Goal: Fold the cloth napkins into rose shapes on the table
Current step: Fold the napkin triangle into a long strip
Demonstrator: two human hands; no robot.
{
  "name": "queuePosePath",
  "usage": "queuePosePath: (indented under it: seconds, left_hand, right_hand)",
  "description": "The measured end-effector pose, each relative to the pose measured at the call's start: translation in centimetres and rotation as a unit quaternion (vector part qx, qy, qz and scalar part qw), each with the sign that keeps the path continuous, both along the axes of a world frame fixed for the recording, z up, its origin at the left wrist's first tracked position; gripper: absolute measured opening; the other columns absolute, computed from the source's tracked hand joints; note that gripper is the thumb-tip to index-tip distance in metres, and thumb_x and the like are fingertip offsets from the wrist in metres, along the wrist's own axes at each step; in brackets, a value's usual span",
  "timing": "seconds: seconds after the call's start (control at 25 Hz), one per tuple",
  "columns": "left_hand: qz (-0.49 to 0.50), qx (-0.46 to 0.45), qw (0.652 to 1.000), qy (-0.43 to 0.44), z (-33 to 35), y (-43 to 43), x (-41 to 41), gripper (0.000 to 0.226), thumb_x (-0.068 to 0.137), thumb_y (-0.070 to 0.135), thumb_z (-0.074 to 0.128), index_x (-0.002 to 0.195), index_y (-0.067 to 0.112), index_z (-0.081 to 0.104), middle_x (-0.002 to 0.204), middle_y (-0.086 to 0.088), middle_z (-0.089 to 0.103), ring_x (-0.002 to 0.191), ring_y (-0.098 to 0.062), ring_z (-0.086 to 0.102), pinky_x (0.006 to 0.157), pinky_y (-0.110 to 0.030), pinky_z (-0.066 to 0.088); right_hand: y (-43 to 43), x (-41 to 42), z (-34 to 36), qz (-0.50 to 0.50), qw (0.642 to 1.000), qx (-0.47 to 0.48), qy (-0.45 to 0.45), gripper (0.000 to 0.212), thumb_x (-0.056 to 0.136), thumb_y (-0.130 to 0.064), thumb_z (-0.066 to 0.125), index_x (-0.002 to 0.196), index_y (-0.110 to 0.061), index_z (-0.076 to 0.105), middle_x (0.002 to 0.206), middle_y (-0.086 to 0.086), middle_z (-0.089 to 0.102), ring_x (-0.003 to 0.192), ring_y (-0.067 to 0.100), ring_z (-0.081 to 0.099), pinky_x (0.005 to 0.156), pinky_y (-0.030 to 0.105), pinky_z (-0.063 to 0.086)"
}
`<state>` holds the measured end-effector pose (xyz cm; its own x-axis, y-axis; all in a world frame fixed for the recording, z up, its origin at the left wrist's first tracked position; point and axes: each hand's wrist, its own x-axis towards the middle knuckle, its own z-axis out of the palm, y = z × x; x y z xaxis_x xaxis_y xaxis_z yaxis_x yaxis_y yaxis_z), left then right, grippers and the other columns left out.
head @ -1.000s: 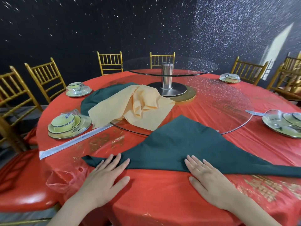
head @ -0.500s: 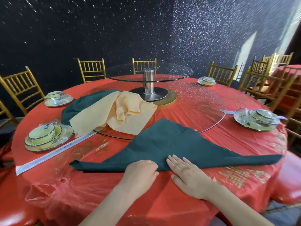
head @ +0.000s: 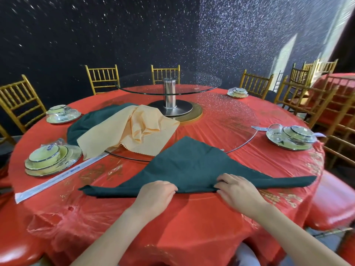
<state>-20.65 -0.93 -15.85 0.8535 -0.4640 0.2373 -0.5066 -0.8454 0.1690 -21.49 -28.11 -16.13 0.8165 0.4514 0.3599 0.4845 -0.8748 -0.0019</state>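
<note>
A dark green napkin (head: 188, 166) lies folded into a wide triangle on the red tablecloth (head: 192, 223), its long edge toward me. My left hand (head: 156, 192) curls over that near edge left of the middle, fingers gripping the fold. My right hand (head: 235, 189) grips the same edge right of the middle, and the cloth bunches slightly under its fingers. A loose peach napkin (head: 132, 131) lies crumpled on the glass turntable, over another dark green napkin (head: 86, 123).
A two-tier glass turntable (head: 240, 120) on a steel post (head: 170, 95) fills the table's centre. Wrapped dish sets stand at left (head: 51, 160), far left (head: 62, 114), right (head: 290, 137) and back (head: 238, 92). A wrapped chopstick sleeve (head: 57, 176) lies at left. Gold chairs ring the table.
Both hands went from lying flat and wide apart on the napkin to gripping its near edge close to the middle. The right hand's fingers curled in last. The camera view shifted.
</note>
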Motion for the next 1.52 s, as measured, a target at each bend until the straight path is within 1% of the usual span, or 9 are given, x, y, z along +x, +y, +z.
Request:
queuePosePath:
  seconds: [0.12,0.28,0.52,0.72,0.88,1.04,1.2,1.36,1.52]
  left_hand:
    - [0.018,-0.023,1.000,0.008,0.5,0.2,0.4,0.036,0.090,0.037,0.036,0.104,0.026,0.067,0.100,0.008,0.068,0.094,-0.017,0.064,0.073,-0.033,0.049]
    - [0.044,-0.037,0.997,0.043,0.9,0.0,1.7,0.026,0.098,0.031,0.042,0.113,0.028,0.064,0.113,0.013,0.059,0.101,-0.010,0.058,0.079,-0.027,0.045]
    - [0.041,0.009,0.999,0.002,0.6,-1.4,3.4,0.037,0.098,0.020,0.036,0.132,0.026,0.050,0.124,0.007,0.055,0.112,-0.016,0.053,0.085,-0.030,0.041]
    - [-0.053,-0.007,0.998,0.032,-1.8,-8.1,2.0,0.050,0.082,0.042,0.036,0.112,0.019,0.068,0.112,0.007,0.069,0.101,-0.004,0.065,0.081,-0.024,0.054]
    - [-0.021,0.031,0.998,0.046,-2.7,-8.9,2.0,0.062,0.075,0.056,0.035,0.106,0.018,0.073,0.112,0.004,0.070,0.104,-0.007,0.065,0.080,-0.029,0.055]
    - [-0.017,0.030,0.998,0.045,-3.4,-9.0,1.9,0.064,0.076,0.056,0.036,0.109,0.014,0.072,0.115,-0.001,0.068,0.106,-0.012,0.065,0.096,-0.031,0.033]
    - [-0.010,0.023,0.999,0.035,-3.6,-9.0,1.9,0.066,0.076,0.056,0.037,0.110,0.011,0.071,0.117,-0.003,0.068,0.107,-0.015,0.065,0.095,-0.029,0.028]
    - [-0.003,0.025,0.999,0.028,-3.9,-8.9,2.0,0.066,0.088,0.056,0.029,0.109,0.010,0.071,0.116,-0.004,0.068,0.105,-0.017,0.065,0.097,-0.030,0.027]
    - [0.001,0.016,1.000,0.015,-4.1,-8.9,2.3,0.082,0.094,0.056,0.006,0.111,0.009,0.070,0.118,-0.005,0.067,0.114,-0.018,0.058,0.106,-0.027,0.010]
  right_hand:
    - [0.2,0.7,-0.1,-0.011,1.000,0.012,-0.007,0.029,0.082,-0.032,0.040,0.080,-0.028,0.068,0.078,-0.012,0.061,0.067,0.009,0.062,0.057,0.022,0.051]
    - [0.9,2.0,0.2,-0.072,0.994,0.059,0.048,0.012,0.088,-0.026,0.051,0.095,-0.024,0.061,0.087,-0.009,0.065,0.084,0.015,0.062,0.074,0.030,0.045]
    - [1.0,3.1,-1.0,-0.082,0.991,0.103,0.026,0.014,0.073,-0.031,0.059,0.076,-0.029,0.073,0.081,-0.012,0.061,0.066,0.010,0.062,0.057,0.028,0.053]
    - [0.6,3.5,-2.0,-0.082,0.987,0.129,0.046,0.031,0.082,-0.037,0.046,0.085,-0.025,0.075,0.091,-0.010,0.066,0.076,0.010,0.066,0.067,0.030,0.056]
    - [0.3,2.7,-2.2,-0.095,0.992,0.066,0.052,0.042,0.094,-0.041,0.033,0.097,-0.028,0.073,0.104,-0.014,0.069,0.102,0.006,0.064,0.084,0.036,0.056]
    - [-0.7,1.7,-1.4,-0.181,0.975,0.010,0.128,0.062,0.097,-0.054,0.003,0.126,-0.039,0.055,0.133,-0.014,0.053,0.124,0.007,0.050,0.102,0.035,0.038]
    - [-3.1,1.4,-1.1,-0.209,0.962,0.017,0.176,0.094,0.061,-0.075,-0.032,0.143,-0.051,0.007,0.151,-0.018,-0.005,0.143,0.009,-0.007,0.113,0.035,-0.008]
    - [-4.6,1.4,-0.4,-0.226,0.950,0.011,0.216,0.095,0.056,-0.078,-0.033,0.142,-0.054,0.001,0.157,-0.012,-0.004,0.145,0.015,-0.011,0.116,0.042,-0.007]
    - [-5.7,1.8,-0.6,-0.238,0.946,0.016,0.219,0.091,0.058,-0.080,-0.031,0.140,-0.058,0.001,0.157,-0.012,-0.005,0.144,0.019,-0.012,0.116,0.046,-0.007]
